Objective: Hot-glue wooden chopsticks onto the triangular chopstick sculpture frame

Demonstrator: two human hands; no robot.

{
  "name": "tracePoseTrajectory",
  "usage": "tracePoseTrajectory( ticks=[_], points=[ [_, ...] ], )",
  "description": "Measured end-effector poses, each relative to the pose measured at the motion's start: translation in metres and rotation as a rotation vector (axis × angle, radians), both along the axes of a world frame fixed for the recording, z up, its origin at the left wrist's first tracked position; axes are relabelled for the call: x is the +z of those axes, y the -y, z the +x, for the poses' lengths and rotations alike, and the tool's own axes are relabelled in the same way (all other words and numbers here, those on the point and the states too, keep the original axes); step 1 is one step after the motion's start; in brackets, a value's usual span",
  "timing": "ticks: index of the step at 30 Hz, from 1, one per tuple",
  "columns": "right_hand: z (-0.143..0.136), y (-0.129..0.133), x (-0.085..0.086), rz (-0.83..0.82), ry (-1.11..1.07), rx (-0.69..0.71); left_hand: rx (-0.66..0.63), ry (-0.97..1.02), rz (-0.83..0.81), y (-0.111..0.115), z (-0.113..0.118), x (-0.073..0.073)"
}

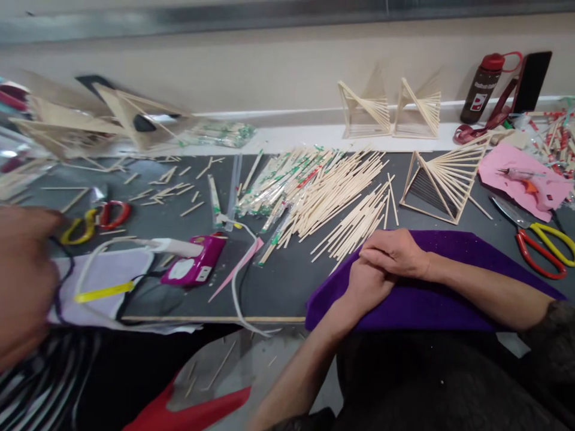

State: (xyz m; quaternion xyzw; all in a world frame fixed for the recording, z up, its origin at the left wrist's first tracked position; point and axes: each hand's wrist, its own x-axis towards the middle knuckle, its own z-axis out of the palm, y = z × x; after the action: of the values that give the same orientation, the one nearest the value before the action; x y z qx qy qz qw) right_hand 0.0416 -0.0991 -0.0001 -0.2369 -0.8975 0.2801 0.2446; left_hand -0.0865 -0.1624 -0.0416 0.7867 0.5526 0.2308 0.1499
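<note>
My left hand (371, 286) and my right hand (398, 254) are clasped together on a purple cloth (449, 299) at the table's front edge. The right one lies over the left, fingers folded and closed, and no object shows in either. Just beyond them is a loose pile of thin wooden sticks (335, 197), beside sticks in clear wrappers (278, 179). To the right of the pile stands a stick frame (453, 179) with fanned sticks.
Two smaller stick models (366, 111) stand by the wall. At right are a bottle (483, 90), a glue gun (530, 179) on pink material and red-yellow pliers (539, 239). At left are a magenta power adapter (193, 260), cables, scissors (101, 215) and another person's blurred hand (24, 269).
</note>
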Motion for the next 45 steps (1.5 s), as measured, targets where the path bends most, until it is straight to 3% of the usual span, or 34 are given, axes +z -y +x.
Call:
tracePoseTrajectory(
  ticks=[3,6,9,12,17,21,25,33,40,45],
  points=[
    [0.003,0.002,-0.007,-0.056,-0.11,0.005,-0.12,-0.132,0.075,0.008,-0.006,0.009],
    [0.006,0.006,-0.011,-0.076,-0.077,-0.019,-0.23,-0.087,0.159,0.022,-0.014,0.023],
    [0.002,0.006,-0.013,-0.04,0.1,0.041,-0.143,0.023,0.237,0.038,-0.025,0.03],
    [-0.003,0.005,-0.016,0.03,0.232,0.132,-0.021,0.032,0.324,0.051,-0.039,0.026],
    [-0.004,0.009,-0.019,0.081,0.169,0.136,0.032,0.042,0.244,0.061,-0.056,0.012],
    [-0.007,0.014,-0.015,0.057,0.166,0.131,0.032,0.075,0.157,0.065,-0.061,0.011],
    [-0.009,0.016,-0.011,0.021,0.223,0.125,0.032,0.11,0.119,0.065,-0.06,0.014],
    [-0.008,0.009,-0.012,-0.012,0.371,0.187,0.055,0.085,0.191,0.061,-0.054,0.012],
    [-0.004,0.004,-0.016,0.073,0.392,0.171,0.113,0.017,0.367,0.06,-0.041,0.004],
    [-0.003,0.004,-0.017,0.112,0.376,0.146,0.131,0.006,0.356,0.058,-0.038,0.001]
  ],
)
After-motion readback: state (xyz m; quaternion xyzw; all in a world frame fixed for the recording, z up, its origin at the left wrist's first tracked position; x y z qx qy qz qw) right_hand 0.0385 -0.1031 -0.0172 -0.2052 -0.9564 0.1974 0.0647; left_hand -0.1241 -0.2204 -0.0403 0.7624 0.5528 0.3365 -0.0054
